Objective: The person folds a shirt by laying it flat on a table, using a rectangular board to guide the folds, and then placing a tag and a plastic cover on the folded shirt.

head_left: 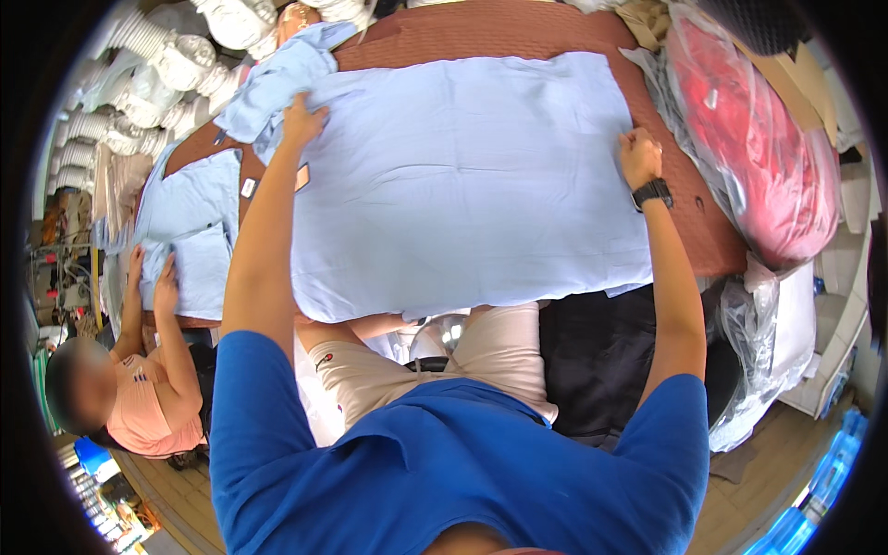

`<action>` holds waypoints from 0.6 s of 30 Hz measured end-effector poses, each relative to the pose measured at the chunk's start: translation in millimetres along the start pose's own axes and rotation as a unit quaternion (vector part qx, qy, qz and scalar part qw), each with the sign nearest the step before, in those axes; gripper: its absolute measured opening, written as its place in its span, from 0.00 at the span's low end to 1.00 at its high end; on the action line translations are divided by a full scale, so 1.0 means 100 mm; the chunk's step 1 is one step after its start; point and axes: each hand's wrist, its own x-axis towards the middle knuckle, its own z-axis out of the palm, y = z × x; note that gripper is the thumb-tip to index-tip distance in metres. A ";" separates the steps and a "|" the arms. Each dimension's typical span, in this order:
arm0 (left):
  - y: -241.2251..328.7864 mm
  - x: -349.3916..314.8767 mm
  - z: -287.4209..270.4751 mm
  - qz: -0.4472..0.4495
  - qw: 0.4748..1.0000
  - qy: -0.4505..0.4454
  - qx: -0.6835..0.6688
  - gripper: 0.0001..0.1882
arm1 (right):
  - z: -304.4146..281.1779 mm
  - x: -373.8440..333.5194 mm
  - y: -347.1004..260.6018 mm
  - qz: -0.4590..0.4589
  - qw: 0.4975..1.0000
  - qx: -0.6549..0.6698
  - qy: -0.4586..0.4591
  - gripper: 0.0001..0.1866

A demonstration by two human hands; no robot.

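- Cloth (472, 194) of plain pale blue lies spread almost flat just toward twelve o'clock of the head view's middle, with a few light creases; its near edge reaches the person's lap.
- Left hand (301, 122), at eleven o'clock, rests at the cloth's far left corner, thumb and fingers spread apart; whether it pinches any fabric I cannot tell.
- Right hand (640, 159), at two o'clock, has its fingers curled in at the cloth's right edge; I cannot tell whether they grip it. A black watch (653, 193) circles that wrist.
- Brown cover (689, 203) lies beneath the cloth, showing past its far and right edges.
- Crumpled garment (277, 83), also pale blue, lies at eleven o'clock, just beside the left hand.
- Co-worker (153, 407) in a peach top sits at eight o'clock, both hands at another blue garment (203, 250) toward nine.
- Red bundle (740, 148) in clear plastic stands at two o'clock, beyond the right hand.
- White ribbed bundles (180, 60) are piled at ten o'clock.
- Black fabric (592, 361) lies at four o'clock.
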 end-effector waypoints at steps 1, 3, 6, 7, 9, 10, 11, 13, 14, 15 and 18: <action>-0.13 0.12 -0.06 0.015 0.999 -0.029 0.014 0.29 | 0.02 -0.02 -0.07 -0.006 1.000 0.002 0.008 0.08; -0.20 0.22 -0.11 0.074 0.997 -0.009 -0.016 0.24 | 0.05 -0.02 0.00 0.021 0.997 -0.043 0.054 0.07; -0.08 0.12 -0.07 0.141 0.980 0.109 -0.093 0.19 | 0.03 -0.03 0.13 0.043 0.994 -0.087 0.057 0.10; -0.08 0.00 -0.07 0.131 0.979 0.123 -0.097 0.19 | 0.04 -0.06 0.13 0.048 0.993 -0.095 0.042 0.11; -0.21 -0.16 -0.33 0.105 0.984 0.092 -0.111 0.22 | -0.07 -0.11 -0.28 -0.002 0.988 -0.132 0.078 0.13; -0.27 -0.21 -0.52 0.090 0.987 0.043 -0.127 0.25 | -0.15 -0.11 -0.47 -0.024 0.983 -0.151 0.099 0.14; -0.32 -0.30 -0.69 0.076 0.987 -0.005 -0.142 0.28 | -0.17 -0.10 -0.56 -0.041 0.991 -0.108 0.073 0.19; -0.24 -0.75 -0.73 0.172 0.984 -0.005 -0.053 0.29 | -0.16 -0.14 -0.81 -0.112 0.991 -0.050 0.047 0.22; -0.22 -0.97 -0.79 0.218 0.976 -0.003 -0.006 0.29 | -0.14 -0.16 -0.98 -0.149 0.988 -0.018 0.034 0.24; -0.28 -1.13 -0.82 0.256 0.966 0.022 0.026 0.27 | -0.08 -0.18 -1.12 -0.155 0.988 -0.018 0.020 0.25; -0.44 -1.37 -0.90 0.268 0.962 0.049 0.017 0.20 | 0.21 -0.28 -1.34 -0.151 0.988 -0.032 -0.031 0.30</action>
